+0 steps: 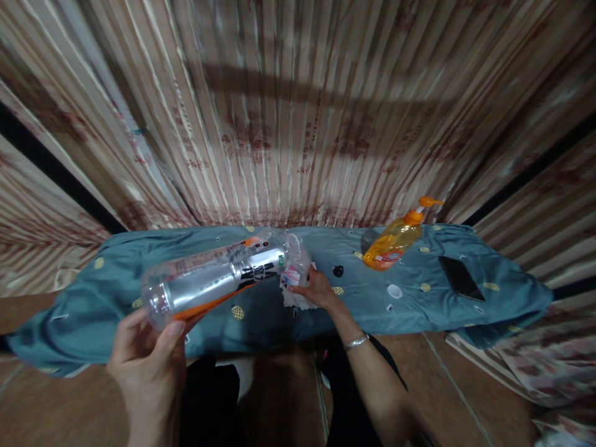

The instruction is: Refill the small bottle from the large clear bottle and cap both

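Left hand grips a clear bottle by its base, fingers wrapped round it; right hand pinches white tissue on the tabletop.

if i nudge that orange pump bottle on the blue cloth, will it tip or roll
The orange pump bottle already seems to lie tilted on the blue cloth, so tipping is unlikely. Its rounded body might roll a little, though the pump head would probably check that. It looks mostly full, so likely fairly heavy for its size, and the soft cloth should limit sliding.
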Demonstrator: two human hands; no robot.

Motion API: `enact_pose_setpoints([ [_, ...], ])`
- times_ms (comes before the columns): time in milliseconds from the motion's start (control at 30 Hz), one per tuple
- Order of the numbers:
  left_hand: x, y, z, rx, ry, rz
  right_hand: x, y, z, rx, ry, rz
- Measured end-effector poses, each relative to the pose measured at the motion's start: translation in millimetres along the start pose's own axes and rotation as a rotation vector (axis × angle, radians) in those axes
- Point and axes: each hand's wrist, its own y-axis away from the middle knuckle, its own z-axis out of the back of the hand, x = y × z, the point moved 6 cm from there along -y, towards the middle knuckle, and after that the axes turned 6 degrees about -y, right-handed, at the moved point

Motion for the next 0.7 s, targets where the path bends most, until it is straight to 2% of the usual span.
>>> enact_pose_setpoints([
  [700,-0.2,-4.3,2.7,-0.006,-0.036,-0.079,1.3,0.2,1.7,-0.025,0.026,-0.008],
])
